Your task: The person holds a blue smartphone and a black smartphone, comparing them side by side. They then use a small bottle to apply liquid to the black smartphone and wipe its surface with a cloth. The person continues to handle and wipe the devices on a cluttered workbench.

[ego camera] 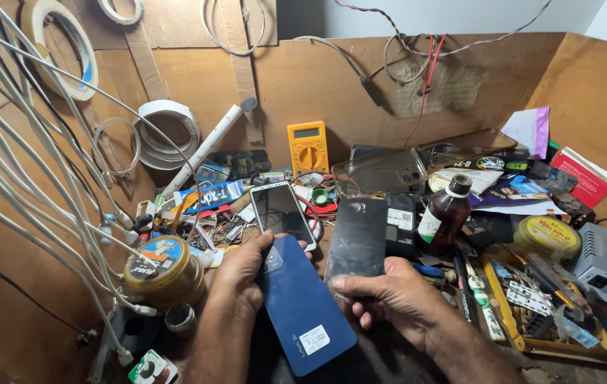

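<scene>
Two bare hands work low over a cluttered bench: the left hand [241, 274] is partly curled around the upper edge of a blue phone [302, 306], thumb up on its top corner, the phone lying back-up and slanting toward the near edge between both forearms. The right hand [397, 299] is closed in a pinch, thumb on top and fingers tucked under, on the lower end of a dark glossy panel [357, 238] held tilted upright just right of the blue phone. Behind them a white-framed phone [281, 213] lies screen-up, a brown bottle [446, 213] stands to the right, a round tin [161, 272] sits left.
</scene>
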